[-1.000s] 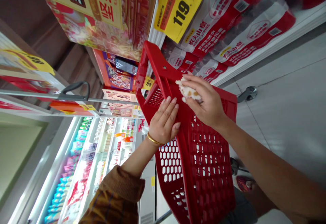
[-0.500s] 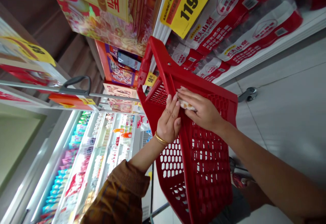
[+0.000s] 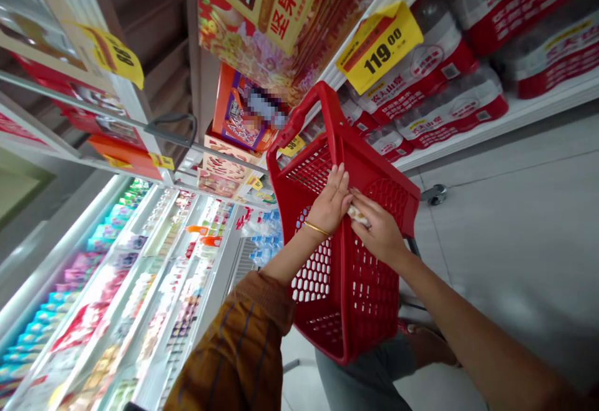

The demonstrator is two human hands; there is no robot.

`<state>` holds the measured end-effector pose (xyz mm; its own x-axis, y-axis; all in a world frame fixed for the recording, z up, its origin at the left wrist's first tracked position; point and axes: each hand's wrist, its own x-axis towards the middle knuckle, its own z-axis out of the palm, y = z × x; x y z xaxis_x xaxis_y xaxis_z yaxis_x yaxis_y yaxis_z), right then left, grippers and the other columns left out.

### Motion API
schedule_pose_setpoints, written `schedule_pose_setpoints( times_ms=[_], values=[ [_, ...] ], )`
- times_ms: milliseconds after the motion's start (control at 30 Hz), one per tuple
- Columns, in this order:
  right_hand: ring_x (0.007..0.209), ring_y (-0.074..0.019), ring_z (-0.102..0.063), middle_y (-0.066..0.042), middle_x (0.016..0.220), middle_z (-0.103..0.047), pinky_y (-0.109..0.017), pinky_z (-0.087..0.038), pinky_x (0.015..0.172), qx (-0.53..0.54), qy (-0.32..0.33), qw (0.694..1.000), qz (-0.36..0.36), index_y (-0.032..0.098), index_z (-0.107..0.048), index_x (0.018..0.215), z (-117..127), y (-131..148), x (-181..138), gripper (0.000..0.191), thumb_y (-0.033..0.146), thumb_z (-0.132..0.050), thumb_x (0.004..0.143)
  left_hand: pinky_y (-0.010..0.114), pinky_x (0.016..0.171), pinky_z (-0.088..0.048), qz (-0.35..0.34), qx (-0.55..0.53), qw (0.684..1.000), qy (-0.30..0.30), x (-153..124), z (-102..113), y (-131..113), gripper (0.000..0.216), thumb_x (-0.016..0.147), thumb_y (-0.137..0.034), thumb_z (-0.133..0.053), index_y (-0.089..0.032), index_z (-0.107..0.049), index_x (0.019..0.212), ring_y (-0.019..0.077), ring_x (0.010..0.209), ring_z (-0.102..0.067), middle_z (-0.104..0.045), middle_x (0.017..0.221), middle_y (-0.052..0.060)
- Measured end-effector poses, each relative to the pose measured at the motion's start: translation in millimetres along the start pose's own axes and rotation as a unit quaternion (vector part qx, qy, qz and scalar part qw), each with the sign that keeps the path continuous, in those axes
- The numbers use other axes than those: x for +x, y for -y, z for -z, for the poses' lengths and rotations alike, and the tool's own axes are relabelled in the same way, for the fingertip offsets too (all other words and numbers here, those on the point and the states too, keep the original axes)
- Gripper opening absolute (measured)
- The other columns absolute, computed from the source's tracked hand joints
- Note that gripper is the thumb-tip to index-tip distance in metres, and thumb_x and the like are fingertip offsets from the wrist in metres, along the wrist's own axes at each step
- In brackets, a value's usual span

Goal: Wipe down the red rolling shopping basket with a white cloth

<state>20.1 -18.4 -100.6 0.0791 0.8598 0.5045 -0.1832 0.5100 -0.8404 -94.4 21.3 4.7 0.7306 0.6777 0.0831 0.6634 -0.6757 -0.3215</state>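
Leaning tipped beside the bottled-water packs point(image 3: 449, 111), the red shopping basket point(image 3: 369, 286) has both hands at its corner edge: left hand point(image 3: 330, 204) flat, grip open; right hand point(image 3: 382, 233) grip closed on a crumpled white wipe point(image 3: 358, 214) pressed there.

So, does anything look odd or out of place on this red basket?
Yes. The red perforated plastic shopping basket is tipped steeply, not standing level. The right hand presses a crumpled white wad against its rim, beside the left hand. No damage or spill shows.
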Motion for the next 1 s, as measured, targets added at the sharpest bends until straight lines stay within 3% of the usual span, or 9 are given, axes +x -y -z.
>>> schedule_pose_setpoints(
  times_ms=[167,367,600,1000],
  values=[
    [0.129,-0.0221,-0.046,-0.008,0.137,-0.052,-0.044,-0.036,0.111,-0.013,0.004,0.999,-0.036,0.018,-0.05,0.134,1,12,-16,0.054,0.015,-0.047,0.08,0.048,0.115,-0.026,0.045,0.006,0.999,0.028,2,-11,0,0.052,0.098,-0.023,-0.025,-0.004,-0.014,0.145,0.0214,0.143,0.0,-0.021,0.152,0.023],
    [0.126,-0.0215,-0.049,-0.011,0.136,-0.053,-0.045,-0.037,0.11,-0.016,0.011,0.997,-0.073,0.018,-0.054,0.131,3,24,-27,0.05,0.02,-0.049,0.081,0.043,0.116,-0.027,0.086,-0.005,0.995,0.044,11,-13,-6,0.046,0.097,-0.023,-0.03,0.003,-0.033,0.135,0.0229,0.142,-0.005,-0.03,0.147,0.027],
    [0.129,-0.0205,-0.047,-0.011,0.138,-0.051,-0.045,-0.035,0.111,-0.027,0.021,0.996,-0.087,0.02,-0.054,0.131,3,42,-46,0.049,0.021,-0.049,0.081,0.046,0.115,-0.028,0.11,-0.033,0.993,0.027,18,-18,-10,0.044,0.096,-0.021,-0.033,-0.004,-0.034,0.137,0.0228,0.141,-0.01,-0.028,0.149,0.023],
    [0.133,-0.0229,-0.041,-0.01,0.141,-0.048,-0.047,-0.031,0.113,-0.054,0.091,0.991,-0.083,0.02,-0.051,0.134,1,71,-100,0.051,0.021,-0.047,0.083,0.042,0.115,-0.028,0.135,-0.058,0.986,0.072,24,-12,-21,0.044,0.092,-0.018,-0.044,0.002,-0.04,0.132,0.025,0.141,-0.016,-0.029,0.147,0.027]
  ],
)
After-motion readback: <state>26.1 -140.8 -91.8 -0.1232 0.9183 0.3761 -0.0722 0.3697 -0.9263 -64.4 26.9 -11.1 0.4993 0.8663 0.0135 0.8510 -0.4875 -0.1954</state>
